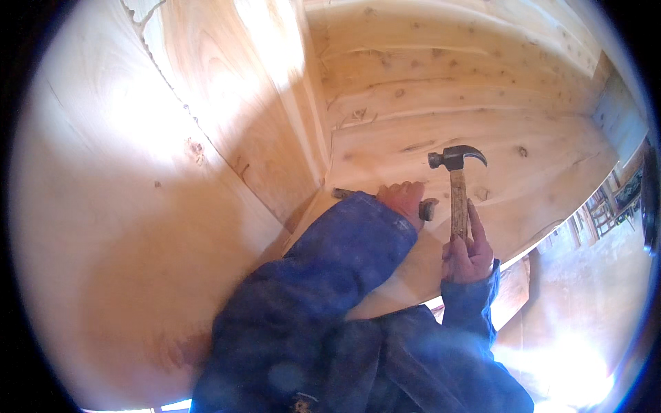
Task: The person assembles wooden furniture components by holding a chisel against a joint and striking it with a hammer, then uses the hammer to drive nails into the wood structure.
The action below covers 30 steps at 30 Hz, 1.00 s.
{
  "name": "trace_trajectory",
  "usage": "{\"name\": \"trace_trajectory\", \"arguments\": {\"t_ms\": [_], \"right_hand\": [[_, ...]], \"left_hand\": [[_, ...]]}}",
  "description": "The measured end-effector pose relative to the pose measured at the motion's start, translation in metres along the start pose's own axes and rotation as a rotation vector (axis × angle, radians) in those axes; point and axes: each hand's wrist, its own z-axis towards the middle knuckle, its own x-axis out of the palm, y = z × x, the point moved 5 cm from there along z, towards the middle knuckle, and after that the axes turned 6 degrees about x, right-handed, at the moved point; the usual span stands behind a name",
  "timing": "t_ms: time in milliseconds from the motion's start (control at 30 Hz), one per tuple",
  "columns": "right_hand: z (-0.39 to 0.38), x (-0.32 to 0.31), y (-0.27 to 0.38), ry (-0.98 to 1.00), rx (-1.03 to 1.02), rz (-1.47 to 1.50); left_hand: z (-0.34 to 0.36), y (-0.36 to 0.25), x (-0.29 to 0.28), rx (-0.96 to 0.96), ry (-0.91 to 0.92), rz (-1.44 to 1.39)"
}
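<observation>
My left hand [405, 201] is closed around a chisel-like tool. Its round butt [427, 209] sticks out on the right of the fist, and its dark narrow end [341, 193] shows past the blue sleeve on the left. That end lies close to the inner corner where two wooden panels meet. My right hand [470, 256] grips a claw hammer [457, 180] by its worn wooden handle, index finger stretched along it. The hammer's head is at the top, striking face to the left and claw to the right, just right of the tool's butt.
A broad wooden panel [138, 227] stands on the left, with a dark crack running down it. A knotty wood panel [447, 76] spans the far side, above the wooden surface [544, 165] near my hands. Wooden pieces [599, 210] and strong glare are at the right.
</observation>
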Motion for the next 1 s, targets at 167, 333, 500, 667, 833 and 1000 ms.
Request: {"name": "trace_trajectory", "arguments": {"t_ms": [167,333,500,667,833,1000], "right_hand": [[-0.002,0.001,-0.003,-0.044,0.034,-0.018],[-0.005,0.004,0.009,-0.047,0.006,-0.046],[-0.002,0.0,0.013,-0.107,0.002,-0.117],[-0.002,0.001,0.034,-0.181,-0.024,0.002],[-0.014,0.017,0.021,-0.139,0.091,-0.119],[-0.011,0.011,0.006,-0.094,0.072,-0.118]], "left_hand": [[0.005,0.018,0.012,0.072,-0.059,-0.052],[0.005,0.03,0.001,0.0,0.075,-0.107],[0.008,0.034,-0.002,-0.032,0.026,-0.112],[0.019,0.037,0.001,-0.124,-0.117,-0.066],[0.026,0.038,-0.004,-0.17,-0.123,-0.082],[0.022,0.05,-0.002,-0.178,-0.141,-0.056]]}}
